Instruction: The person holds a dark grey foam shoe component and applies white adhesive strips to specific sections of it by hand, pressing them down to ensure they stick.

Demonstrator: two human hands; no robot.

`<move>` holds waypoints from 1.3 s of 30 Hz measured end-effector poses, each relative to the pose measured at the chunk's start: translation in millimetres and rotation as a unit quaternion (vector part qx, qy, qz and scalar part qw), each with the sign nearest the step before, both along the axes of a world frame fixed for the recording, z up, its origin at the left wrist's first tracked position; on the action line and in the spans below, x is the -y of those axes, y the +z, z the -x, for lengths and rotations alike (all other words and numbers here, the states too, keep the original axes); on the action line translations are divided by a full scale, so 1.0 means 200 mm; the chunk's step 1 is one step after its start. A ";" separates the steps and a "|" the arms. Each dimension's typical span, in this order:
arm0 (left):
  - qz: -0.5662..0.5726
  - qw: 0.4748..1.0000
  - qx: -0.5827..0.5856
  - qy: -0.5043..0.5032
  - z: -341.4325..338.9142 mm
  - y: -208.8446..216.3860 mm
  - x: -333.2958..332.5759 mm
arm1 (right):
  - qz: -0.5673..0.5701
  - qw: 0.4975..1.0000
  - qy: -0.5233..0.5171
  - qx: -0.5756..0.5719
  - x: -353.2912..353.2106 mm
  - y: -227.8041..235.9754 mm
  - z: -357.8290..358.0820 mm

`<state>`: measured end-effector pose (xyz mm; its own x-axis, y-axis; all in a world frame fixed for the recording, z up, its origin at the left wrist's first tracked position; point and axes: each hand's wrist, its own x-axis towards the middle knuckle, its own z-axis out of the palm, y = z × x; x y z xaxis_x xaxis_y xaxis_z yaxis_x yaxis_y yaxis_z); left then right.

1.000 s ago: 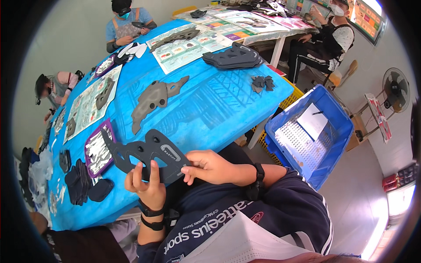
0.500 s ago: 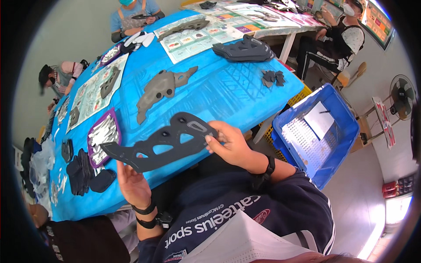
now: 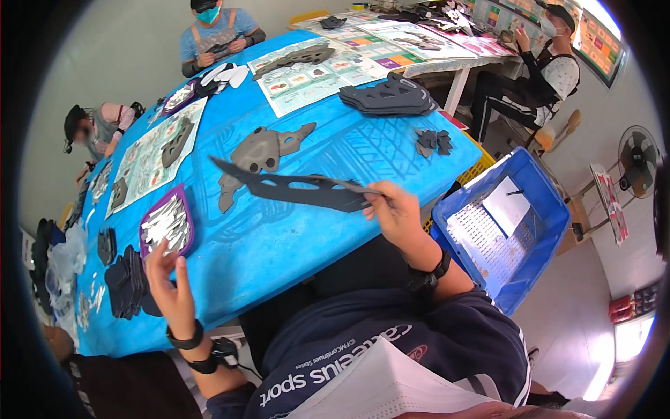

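Note:
A long dark-grey shaped panel with cut-out holes (image 3: pixel 300 193) hangs tilted nearly edge-on above the table, its pointed end toward the left. My right hand (image 3: pixel 395 214) grips its right end between thumb and fingers. My left hand (image 3: pixel 172 288) is off the panel, fingers apart, at the near edge of a purple tray (image 3: pixel 190 234) heaped with thin white strips (image 3: pixel 166 222). Whether its fingertips touch the strips I cannot tell. Beside that hand lie stacks of dark flat pieces (image 3: pixel 125 279). Beyond the panel rests a grey-brown shaped piece (image 3: pixel 255 150), partly covered by it.
A stack of dark panels (image 3: pixel 388 96) and small dark scraps (image 3: pixel 433 142) lie on the blue table (image 3: pixel 328 241). Printed sheets (image 3: pixel 296 94) cover its far side. A blue crate (image 3: pixel 551 241) stands at the right. Other people sit around: one person (image 3: pixel 218 35) works opposite.
My left hand has let go of the panel and moved left to the purple tray. My right hand has lifted the panel rightward and turned it nearly edge-on.

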<state>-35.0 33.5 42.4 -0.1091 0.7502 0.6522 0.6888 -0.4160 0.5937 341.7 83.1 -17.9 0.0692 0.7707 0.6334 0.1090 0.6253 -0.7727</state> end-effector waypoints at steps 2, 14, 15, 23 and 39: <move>0.033 0.989 -0.131 0.057 0.12 0.05 -0.02 | 0.030 0.999 -0.014 -0.024 0.00 -0.02 -0.03; 0.246 0.926 -0.274 0.084 0.58 -0.08 -0.20 | 0.137 0.971 0.049 -0.191 0.02 0.04 -0.20; 0.251 0.926 -0.266 0.088 0.59 -0.08 -0.20 | 0.137 0.971 0.036 -0.194 0.02 0.04 -0.20; 0.200 0.942 -0.250 0.097 0.76 -0.10 -0.30 | 0.183 0.967 0.037 -0.175 0.04 0.03 -0.17; 0.222 0.956 -0.187 0.051 0.99 -0.11 -0.36 | 0.215 0.962 0.069 -0.151 0.02 0.00 -0.13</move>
<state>-232.1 104.6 20.0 -0.0190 0.9600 0.2794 0.9107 -0.0988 0.4012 366.7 78.4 -18.2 0.0781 0.9721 0.2212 -0.2227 0.2333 -0.9466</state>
